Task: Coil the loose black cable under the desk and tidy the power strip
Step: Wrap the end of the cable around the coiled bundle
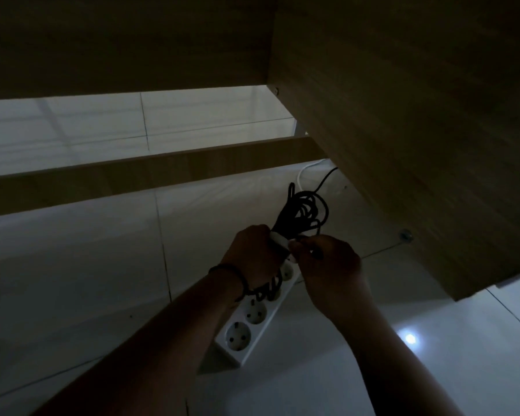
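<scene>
Head view: the left hand is curled round the waist of the coiled black cable, fingers wrapped tight. That grip looks meant to keep the loops from springing apart while a tie goes on. A white strap crosses the bundle just at the left hand's knuckles. The right hand sits touching it on the right, thumb and fingertips pinching the strap's free end; it seems to be threading or cinching it, though the dim light hides the exact hold.

The cable's loops fan out beyond both hands toward the far side, and more loops hang below the left wrist on the near side. So the bundle runs through the left fist, with the hands at its middle. 1 black strand leads off far right toward the counter's side panel, beside a thin white lead.

The white power strip lies on the tiled floor directly under the hands, slanting from near left to far right, with 3 or 4 sockets showing. It is untouched, probably left there until the cable is bound.

A dark band circles the left wrist.
</scene>
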Action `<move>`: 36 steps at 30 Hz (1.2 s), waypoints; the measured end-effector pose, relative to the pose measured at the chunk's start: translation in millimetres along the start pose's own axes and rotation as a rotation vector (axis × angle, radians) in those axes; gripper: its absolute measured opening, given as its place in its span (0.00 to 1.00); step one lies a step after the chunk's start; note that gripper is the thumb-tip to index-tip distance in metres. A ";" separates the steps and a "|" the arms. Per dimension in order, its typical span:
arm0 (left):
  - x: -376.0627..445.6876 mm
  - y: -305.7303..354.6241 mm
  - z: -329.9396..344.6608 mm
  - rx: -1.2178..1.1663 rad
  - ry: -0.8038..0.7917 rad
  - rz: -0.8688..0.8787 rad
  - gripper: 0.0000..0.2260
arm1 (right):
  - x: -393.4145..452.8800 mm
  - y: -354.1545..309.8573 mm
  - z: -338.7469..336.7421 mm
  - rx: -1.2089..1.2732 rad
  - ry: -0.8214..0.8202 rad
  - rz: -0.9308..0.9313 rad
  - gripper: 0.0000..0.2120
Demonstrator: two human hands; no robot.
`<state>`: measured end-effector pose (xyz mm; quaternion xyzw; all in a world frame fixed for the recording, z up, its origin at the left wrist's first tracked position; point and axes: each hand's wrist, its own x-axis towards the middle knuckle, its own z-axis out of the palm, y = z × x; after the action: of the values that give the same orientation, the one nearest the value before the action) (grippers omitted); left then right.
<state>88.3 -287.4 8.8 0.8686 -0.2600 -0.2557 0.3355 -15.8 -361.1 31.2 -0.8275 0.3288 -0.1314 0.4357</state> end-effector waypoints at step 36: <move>-14.6 0.3 -18.2 -1.046 -0.470 -0.133 0.08 | 15.3 -17.8 -23.6 0.270 -0.147 0.200 0.13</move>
<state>88.8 -270.3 24.6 0.5216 -0.1114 -0.5567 0.6369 -8.6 -379.0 58.3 -0.7319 0.3563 -0.0696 0.5766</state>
